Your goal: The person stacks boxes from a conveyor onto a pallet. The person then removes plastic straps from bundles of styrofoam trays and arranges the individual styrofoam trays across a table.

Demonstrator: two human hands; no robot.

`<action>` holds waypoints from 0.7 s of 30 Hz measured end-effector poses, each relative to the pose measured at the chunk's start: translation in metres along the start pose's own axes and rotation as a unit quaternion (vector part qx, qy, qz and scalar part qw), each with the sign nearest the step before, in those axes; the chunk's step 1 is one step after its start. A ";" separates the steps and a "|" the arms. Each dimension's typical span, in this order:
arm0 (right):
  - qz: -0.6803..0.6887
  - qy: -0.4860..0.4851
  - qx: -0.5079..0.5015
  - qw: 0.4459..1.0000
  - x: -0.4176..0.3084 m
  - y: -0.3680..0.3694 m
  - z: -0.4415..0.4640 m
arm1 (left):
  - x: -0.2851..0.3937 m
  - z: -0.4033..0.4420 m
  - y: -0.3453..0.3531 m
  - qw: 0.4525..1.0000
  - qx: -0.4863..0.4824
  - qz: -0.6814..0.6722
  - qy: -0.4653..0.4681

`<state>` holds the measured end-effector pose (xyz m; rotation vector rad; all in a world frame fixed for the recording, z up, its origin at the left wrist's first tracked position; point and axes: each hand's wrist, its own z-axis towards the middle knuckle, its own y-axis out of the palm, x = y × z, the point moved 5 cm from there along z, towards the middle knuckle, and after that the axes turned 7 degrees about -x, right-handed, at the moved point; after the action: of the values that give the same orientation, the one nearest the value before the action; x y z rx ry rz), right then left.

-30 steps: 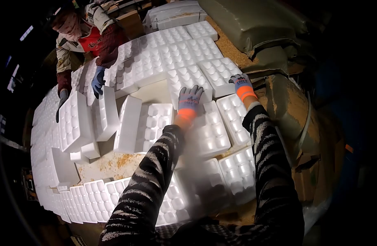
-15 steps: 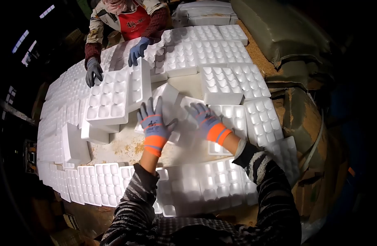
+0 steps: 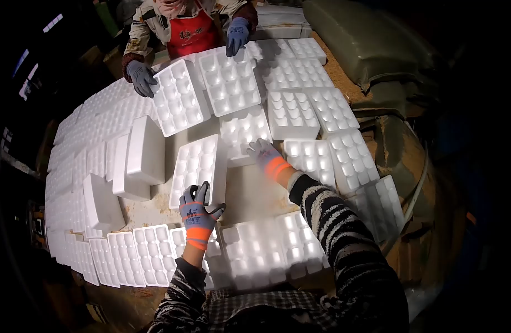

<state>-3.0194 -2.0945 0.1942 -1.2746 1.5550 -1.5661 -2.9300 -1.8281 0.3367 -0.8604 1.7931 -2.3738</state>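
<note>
My left hand (image 3: 198, 214), in a grey glove with an orange cuff, grips the near end of a white foam tray (image 3: 195, 166). Its fingers bend over the tray's edge and the thumb sticks out at the right. My right hand (image 3: 262, 154), gloved alike and slightly blurred, reaches to the near right corner of another foam tray (image 3: 244, 130). Its fingers are stretched out against that tray; their tips are partly hard to make out. Rows of rounded hollows mark both trays' upper faces.
Across the table, a person in a red apron (image 3: 192, 34) holds two foam trays (image 3: 229, 80) with gloved hands. More foam trays (image 3: 122, 258) line the table edges, and several stand on their sides at the left (image 3: 146, 150). Bulky green sacks (image 3: 372, 44) lie at the right.
My left hand has moved down and closed at a tray's end; my right hand has shifted left onto another tray. The two middle trays now lie hollows up. The other person has lifted two trays.
</note>
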 end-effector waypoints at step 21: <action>0.272 0.184 0.152 0.932 0.086 -0.045 -0.128 | 0.160 -0.007 0.040 0.959 -0.166 -0.005 0.231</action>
<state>-3.1568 -2.1134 0.2739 -0.3398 1.6170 -1.6343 -3.0801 -1.8923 0.3634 -0.3380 2.4114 -2.4688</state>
